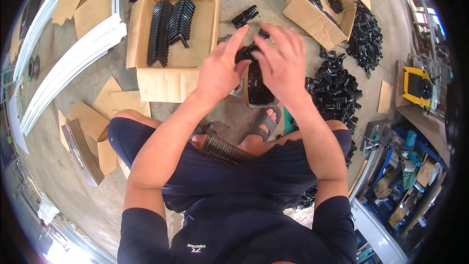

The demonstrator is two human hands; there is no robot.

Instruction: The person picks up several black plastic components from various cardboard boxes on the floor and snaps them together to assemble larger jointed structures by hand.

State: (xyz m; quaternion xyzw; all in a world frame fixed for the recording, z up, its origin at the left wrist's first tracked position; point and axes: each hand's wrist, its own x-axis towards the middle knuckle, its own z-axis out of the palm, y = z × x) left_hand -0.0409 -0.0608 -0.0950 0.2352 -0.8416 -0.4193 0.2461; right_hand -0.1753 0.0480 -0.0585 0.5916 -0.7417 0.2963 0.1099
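Both hands meet in front of me above the floor, slightly smeared by motion. My left hand [220, 71] pinches a small black part [245, 53] between thumb and forefinger. My right hand [283, 61] closes on the same part from the other side, its fingertips partly hiding it. Just below them stands a tub of small black pieces [258, 88], near my sandalled foot. Beyond my fingers a black clip-like part [245, 15] lies on the concrete. A ribbed row of dark nested pieces [225, 150] rests between my legs.
An open cardboard box [209, 24] at far left holds two neat rows of nested black parts. Another open box [317, 24] stands far right. Heaps of black parts [334, 88] spread at my right. White strips [73, 68] and cardboard scraps [90, 122] lie left.
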